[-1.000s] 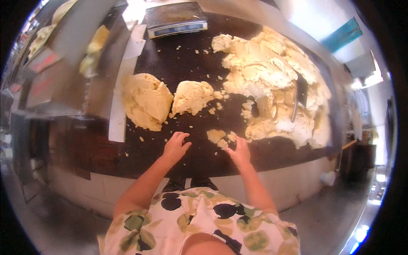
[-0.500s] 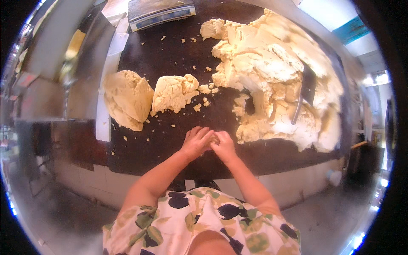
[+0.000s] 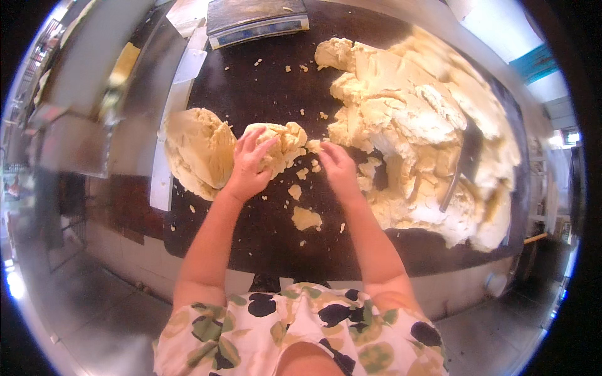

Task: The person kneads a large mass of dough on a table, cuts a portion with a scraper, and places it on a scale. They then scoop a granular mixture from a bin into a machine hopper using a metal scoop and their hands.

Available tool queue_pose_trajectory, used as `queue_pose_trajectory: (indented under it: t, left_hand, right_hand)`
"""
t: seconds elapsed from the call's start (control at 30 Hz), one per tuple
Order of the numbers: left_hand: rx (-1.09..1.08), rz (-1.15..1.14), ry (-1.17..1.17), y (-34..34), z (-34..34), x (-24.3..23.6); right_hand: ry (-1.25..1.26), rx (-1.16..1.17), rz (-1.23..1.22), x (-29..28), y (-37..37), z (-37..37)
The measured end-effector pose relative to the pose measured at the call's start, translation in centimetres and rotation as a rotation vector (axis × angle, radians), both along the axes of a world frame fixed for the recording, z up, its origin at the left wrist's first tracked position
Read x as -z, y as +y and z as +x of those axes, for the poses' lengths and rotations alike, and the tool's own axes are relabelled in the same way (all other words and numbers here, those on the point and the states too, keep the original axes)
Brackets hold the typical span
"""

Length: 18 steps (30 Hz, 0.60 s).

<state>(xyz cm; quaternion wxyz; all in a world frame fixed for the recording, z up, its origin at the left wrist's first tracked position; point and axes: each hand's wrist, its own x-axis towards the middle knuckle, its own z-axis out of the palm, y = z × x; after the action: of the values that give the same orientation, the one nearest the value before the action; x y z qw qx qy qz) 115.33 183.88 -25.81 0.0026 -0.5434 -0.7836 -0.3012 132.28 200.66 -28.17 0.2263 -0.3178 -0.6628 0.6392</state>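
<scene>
My left hand point(image 3: 251, 168) lies with fingers spread on the front of a cracked, pale yellow lump of dough point(image 3: 291, 139). Bent together, the fingers of my right hand point(image 3: 338, 164) pinch at a small piece of dough point(image 3: 313, 146) just right of that lump. A larger rounded dough block point(image 3: 199, 150) stands to the left, almost against the lump. Between my forearms a flattened scrap of dough point(image 3: 306, 219) rests on the dark worktop point(image 3: 263, 232).
A big spread-out dough mass point(image 3: 407, 119) fills the right side, with a broad-bladed cutter point(image 3: 456, 172) on it. At the back stands a scale point(image 3: 258, 28). A pale strip point(image 3: 162, 172) edges the worktop at left, and crumbs are scattered about.
My hands were together near the front edge; they have parted and reached forward, left onto the lump, right to the small bits. A flat scrap now lies where they were.
</scene>
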Motion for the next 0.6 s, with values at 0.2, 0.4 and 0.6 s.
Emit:
queue_pose_trajectory:
  t: [0.2, 0.4, 0.6]
  left_hand:
    - [-0.28, 0.074, -0.297, 0.8, -6.2, 3.4]
    - [-0.303, -0.027, -1.287, 3.2, -6.7, 3.4]
    - [0.166, 0.005, -0.449, 0.2, -0.7, 3.3]
  right_hand:
    - [-0.648, 0.256, 0.739, 6.1, 2.4, 5.8]
    - [-0.551, 0.066, 0.5, 8.1, 3.3, 6.8]
    - [-0.102, -0.025, 0.209, 5.1, -2.0, 3.0]
